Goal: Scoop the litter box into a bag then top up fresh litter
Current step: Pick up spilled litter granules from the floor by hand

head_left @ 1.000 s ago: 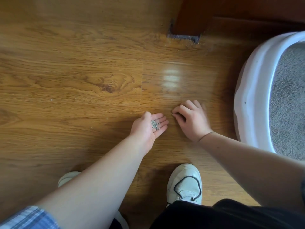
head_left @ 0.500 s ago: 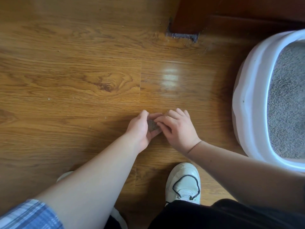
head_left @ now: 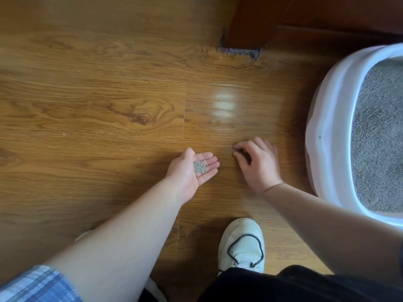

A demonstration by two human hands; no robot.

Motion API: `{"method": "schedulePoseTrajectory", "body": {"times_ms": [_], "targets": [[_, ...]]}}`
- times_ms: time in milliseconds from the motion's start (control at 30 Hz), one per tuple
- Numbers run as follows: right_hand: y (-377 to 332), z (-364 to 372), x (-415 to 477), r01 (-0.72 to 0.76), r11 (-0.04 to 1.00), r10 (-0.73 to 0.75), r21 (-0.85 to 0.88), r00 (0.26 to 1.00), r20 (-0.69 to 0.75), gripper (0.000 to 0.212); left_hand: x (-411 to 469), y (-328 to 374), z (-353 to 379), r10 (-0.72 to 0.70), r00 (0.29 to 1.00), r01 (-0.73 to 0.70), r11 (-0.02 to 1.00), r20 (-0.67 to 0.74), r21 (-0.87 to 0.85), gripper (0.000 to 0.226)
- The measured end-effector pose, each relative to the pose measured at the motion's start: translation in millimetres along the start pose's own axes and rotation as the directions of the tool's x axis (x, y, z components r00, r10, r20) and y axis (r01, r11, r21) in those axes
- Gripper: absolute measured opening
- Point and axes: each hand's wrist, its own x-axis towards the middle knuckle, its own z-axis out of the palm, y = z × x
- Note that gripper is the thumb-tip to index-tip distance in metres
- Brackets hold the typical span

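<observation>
Left hand spread palm-up under tiny, light, roll-prone litter grains; right hand curled, grip blurred; best cupped.

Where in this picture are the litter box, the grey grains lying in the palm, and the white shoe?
litter box (head_left: 331, 118), head view, on its white rim.
litter grains (head_left: 198, 167), head view, middle of the small grey pile.
shoe (head_left: 241, 238), head view, on the white toe.

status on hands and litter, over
Left hand palm up, carrying litter grains. Right hand curled at floor, blurred. Litter box at right, nothing between.
</observation>
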Motion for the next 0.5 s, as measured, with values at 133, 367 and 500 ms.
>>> {"method": "schedulePoseTrajectory", "body": {"times_ms": [133,367,500], "targets": [[-3,0,5,0.047,0.998,-0.047,-0.033,0.999,-0.008,0.007,3,-1,-1,-0.003,1.0,0.003,1.0,-0.009,0.0,0.046],[-4,4,13,0.109,0.994,-0.11,-0.029,0.994,-0.016,0.006,2,-2,2,-0.001,1.0,0.001,1.0,-0.022,-0.002,0.046],[-5,9,18,0.151,0.989,-0.151,-0.001,0.988,-0.018,0.006,3,-2,2,-0.005,1.0,0.005,1.0,-0.027,-0.005,0.047]]}}
